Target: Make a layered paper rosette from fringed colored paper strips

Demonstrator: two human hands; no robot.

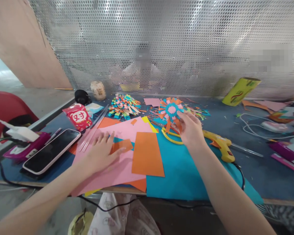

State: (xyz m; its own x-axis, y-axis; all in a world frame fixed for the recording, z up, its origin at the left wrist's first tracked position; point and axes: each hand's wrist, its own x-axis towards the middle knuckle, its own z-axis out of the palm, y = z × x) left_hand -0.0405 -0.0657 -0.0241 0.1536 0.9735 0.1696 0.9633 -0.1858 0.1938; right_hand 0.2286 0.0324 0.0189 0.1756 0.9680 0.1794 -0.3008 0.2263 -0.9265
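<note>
My right hand pinches a layered paper flower with orange, pink and blue fringes, held up over the table. My left hand lies flat with fingers spread on pink paper, beside and partly over a small orange paper piece. Between the hands lies a larger orange paper rectangle. A blue sheet spreads under my right forearm. Yellow-handled scissors sit just below the flower, and a yellow glue gun with a clear glue stick is right of my right wrist.
A pile of fringed paper flowers stands at the back. Clear glue sticks, a phone, a red packet and a purple power strip are left. A yellow tube leans at back right. Black cord hangs along the front edge.
</note>
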